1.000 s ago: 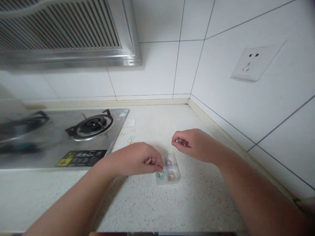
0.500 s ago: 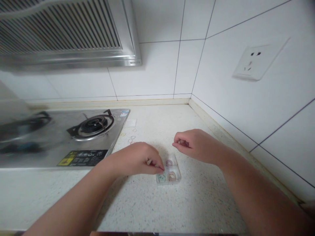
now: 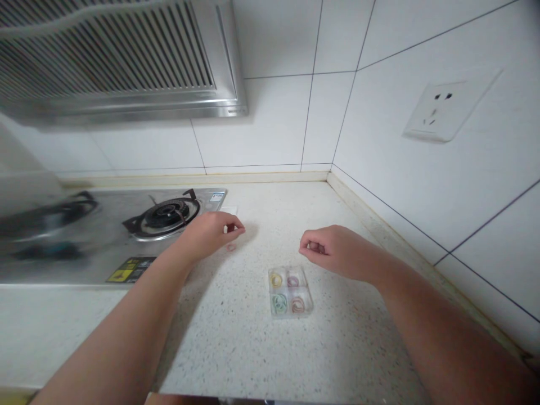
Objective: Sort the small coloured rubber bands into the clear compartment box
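My left hand hovers over the counter beside the stove, thumb and fingertips pinched together; anything between them is too small to make out. Just below it lies a small reddish elastic band. A clear divided box stands in front of my hands, with yellow bands, purple bands, green bands and reddish-brown bands in separate compartments. Behind the box's right side, my right hand is held with its fingers curled into a pinch. What it holds, if anything, is hidden.
On the left a steel gas stove is set into the speckled counter. A range hood hangs above it. A flat clear piece lies by the stove's edge. A wall socket sits on the right tiled wall.
My left hand has moved from over the box, away and to the left, above the loose bands near the stove. The yellow bands in the box now show. My right hand stays nearly in place.
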Demonstrator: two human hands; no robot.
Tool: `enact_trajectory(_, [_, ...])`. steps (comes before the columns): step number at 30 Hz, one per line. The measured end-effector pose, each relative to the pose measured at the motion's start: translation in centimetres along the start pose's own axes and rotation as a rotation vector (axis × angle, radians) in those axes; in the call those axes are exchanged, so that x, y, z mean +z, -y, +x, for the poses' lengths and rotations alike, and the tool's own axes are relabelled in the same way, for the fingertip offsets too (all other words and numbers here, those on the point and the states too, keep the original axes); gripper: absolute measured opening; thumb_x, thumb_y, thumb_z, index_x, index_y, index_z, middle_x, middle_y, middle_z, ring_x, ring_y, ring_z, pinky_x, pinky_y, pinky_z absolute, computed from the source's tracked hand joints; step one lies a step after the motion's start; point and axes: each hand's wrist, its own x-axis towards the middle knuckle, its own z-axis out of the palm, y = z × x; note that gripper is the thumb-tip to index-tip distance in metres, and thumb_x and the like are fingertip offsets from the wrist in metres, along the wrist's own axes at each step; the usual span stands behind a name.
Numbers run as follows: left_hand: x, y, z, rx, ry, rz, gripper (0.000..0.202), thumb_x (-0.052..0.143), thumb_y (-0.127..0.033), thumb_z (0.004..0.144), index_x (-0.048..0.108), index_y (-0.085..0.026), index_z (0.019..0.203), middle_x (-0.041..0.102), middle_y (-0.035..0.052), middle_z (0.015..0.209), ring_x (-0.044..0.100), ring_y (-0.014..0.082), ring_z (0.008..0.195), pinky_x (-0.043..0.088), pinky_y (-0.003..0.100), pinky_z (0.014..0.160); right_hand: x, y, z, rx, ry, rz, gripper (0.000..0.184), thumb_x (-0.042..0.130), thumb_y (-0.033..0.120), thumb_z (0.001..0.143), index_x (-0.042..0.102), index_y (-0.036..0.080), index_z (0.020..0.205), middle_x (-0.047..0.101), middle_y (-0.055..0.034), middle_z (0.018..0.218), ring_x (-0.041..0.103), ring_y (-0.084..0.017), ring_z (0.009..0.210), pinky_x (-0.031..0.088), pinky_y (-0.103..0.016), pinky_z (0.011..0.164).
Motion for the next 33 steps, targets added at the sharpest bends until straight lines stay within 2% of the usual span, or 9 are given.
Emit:
enact_trajectory(3, [-0.2, 1.7, 0.2, -0.086, -0.023, 0.016, 0.030, 0.057, -0.044, 0.090, 0.076, -0.022, 0.095, 0.073, 0.0035, 0.084, 0.059, 0.0163, 0.069, 0.034, 0.027, 0.061, 0.0, -0.1, 0.1, 0.010, 0.007, -0.005, 0.019, 0.056, 0.032, 0.091, 0.071, 0.021, 0.086, 0.068, -0.0003, 0.068, 0.054, -0.012, 0.059, 0.030, -0.027, 0.057])
enact_trajectory(6, [0.0, 2.9, 0.3, -0.111, -0.015, 0.012, 0.027, 0.059, -0.040, 0.088, 0.076, -0.020, 0.096, 0.073, 0.0047, 0.086, 0.059, 0.0166, 0.070, 0.036, 0.027, 0.064, 0.1, -0.2, 0.1, 0.024, 0.014, -0.027, 0.019, 0.056, 0.033, 0.091, 0.070, 0.022, 0.087, 0.068, 0.0005, 0.067, 0.054, -0.012, 0.059, 0.029, -0.027, 0.057])
enact_trajectory(11, [0.2, 3.8, 0.2, 0.007, 0.159, -0.070, 0.021, 0.063, -0.033, 0.084, 0.077, -0.019, 0.090, 0.073, 0.0044, 0.088, 0.061, 0.0167, 0.076, 0.041, 0.026, 0.072, 0.2, -0.4, 0.0, 0.041, 0.021, -0.031, 0.019, 0.056, 0.033, 0.090, 0.070, 0.022, 0.086, 0.067, 0.0009, 0.067, 0.054, -0.012, 0.058, 0.029, -0.027, 0.057])
enact_trajectory(14, [0.3, 3.9, 0.3, 0.036, 0.196, -0.088, 0.022, 0.065, -0.037, 0.083, 0.078, -0.020, 0.088, 0.074, 0.0047, 0.089, 0.063, 0.0183, 0.079, 0.042, 0.026, 0.074, 0.2, -0.5, 0.1, 0.040, 0.023, -0.033, 0.018, 0.056, 0.032, 0.090, 0.071, 0.022, 0.086, 0.068, 0.0005, 0.067, 0.054, -0.012, 0.059, 0.030, -0.027, 0.057])
enact_trajectory(20, [0.9, 3.8, 0.5, -0.012, 0.235, -0.048, 0.020, 0.067, -0.036, 0.080, 0.080, -0.023, 0.085, 0.076, 0.0062, 0.090, 0.065, 0.0212, 0.083, 0.044, 0.029, 0.080, 0.3, -0.4, 0.2, 0.027, 0.026, -0.035, 0.018, 0.056, 0.032, 0.090, 0.070, 0.022, 0.086, 0.067, 0.0004, 0.067, 0.054, -0.012, 0.058, 0.029, -0.027, 0.057])
enact_trajectory(28, [0.9, 2.8, 0.1, -0.023, 0.224, 0.007, 0.019, 0.065, -0.033, 0.077, 0.077, -0.020, 0.084, 0.075, 0.0073, 0.086, 0.065, 0.0203, 0.077, 0.043, 0.029, 0.073, 0.3, -0.5, 0.1, 0.014, 0.017, -0.005, 0.018, 0.058, 0.032, 0.090, 0.071, 0.021, 0.086, 0.067, 0.0003, 0.064, 0.053, -0.012, 0.056, 0.029, -0.027, 0.056])
enact_trajectory(33, [0.9, 1.8, 0.1, 0.009, 0.191, -0.092, 0.019, 0.064, -0.033, 0.079, 0.074, -0.018, 0.085, 0.073, 0.0057, 0.082, 0.061, 0.0183, 0.071, 0.041, 0.028, 0.067, 0.0, -0.3, 0.0, 0.023, 0.025, -0.016, 0.019, 0.057, 0.033, 0.090, 0.071, 0.021, 0.086, 0.067, 0.0001, 0.066, 0.053, -0.012, 0.057, 0.030, -0.027, 0.057])
